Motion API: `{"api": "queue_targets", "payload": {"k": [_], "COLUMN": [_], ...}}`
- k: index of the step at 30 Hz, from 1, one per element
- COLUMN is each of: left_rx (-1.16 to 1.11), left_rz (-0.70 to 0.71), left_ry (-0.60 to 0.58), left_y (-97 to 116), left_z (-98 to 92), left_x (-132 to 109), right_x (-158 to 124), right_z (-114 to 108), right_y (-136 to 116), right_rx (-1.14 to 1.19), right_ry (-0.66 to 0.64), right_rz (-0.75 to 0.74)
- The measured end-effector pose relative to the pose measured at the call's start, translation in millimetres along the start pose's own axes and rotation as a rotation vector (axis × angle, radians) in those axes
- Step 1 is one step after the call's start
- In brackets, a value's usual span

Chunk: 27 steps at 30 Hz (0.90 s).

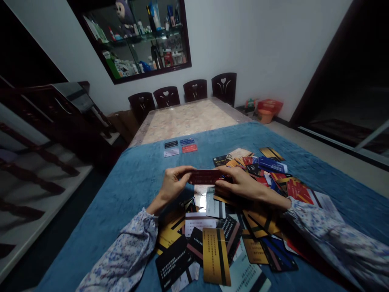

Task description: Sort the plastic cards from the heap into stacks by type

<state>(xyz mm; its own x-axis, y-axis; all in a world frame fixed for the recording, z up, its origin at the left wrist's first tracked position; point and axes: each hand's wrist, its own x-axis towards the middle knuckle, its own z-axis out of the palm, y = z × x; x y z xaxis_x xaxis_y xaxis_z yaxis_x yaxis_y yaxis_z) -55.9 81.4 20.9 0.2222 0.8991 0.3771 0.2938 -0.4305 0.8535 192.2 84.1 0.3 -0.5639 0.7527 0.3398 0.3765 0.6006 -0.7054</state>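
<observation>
A person's left hand (pixel 174 182) and right hand (pixel 240 181) each pinch one end of a dark red card (pixel 206 177), holding it flat above a loose heap of plastic cards (pixel 231 235) on a blue table cloth (pixel 121 190). The heap's glossy cards overlap, so a sleeve brushing them could likely send some sliding, or the red card could slip from fingertips. Four cards (pixel 180 147) lie in a neat block farther up the cloth; the glass-fronted wall cabinet (pixel 136 36) holds bottles and a plush toy.
</observation>
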Motion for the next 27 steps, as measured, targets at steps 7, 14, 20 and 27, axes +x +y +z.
{"api": "queue_targets", "payload": {"k": [7,14,20,27], "left_rx": [-0.262,-0.409,-0.166,0.252], "left_rz": [-0.166,-0.285,0.014,0.447], "left_ry": [0.01,-0.062,-0.032,-0.141], "left_y": [6.8,2.4,8.6,24.0], "left_z": [11.9,38.1,31.2,10.4], "left_x": [-2.5,-17.3,-20.7,-20.4], "right_x": [1.5,-0.6,-1.0,-0.5], "right_z": [2.3,9.1,2.5,-5.5], "right_y": [-3.4,-13.3,-13.2,-12.7], "right_rx": [0.083,0.188,0.069,-0.172], "right_ry": [-0.004,-0.002,0.069,0.075], "right_rz": [0.03,0.036,-0.004,-0.07]}}
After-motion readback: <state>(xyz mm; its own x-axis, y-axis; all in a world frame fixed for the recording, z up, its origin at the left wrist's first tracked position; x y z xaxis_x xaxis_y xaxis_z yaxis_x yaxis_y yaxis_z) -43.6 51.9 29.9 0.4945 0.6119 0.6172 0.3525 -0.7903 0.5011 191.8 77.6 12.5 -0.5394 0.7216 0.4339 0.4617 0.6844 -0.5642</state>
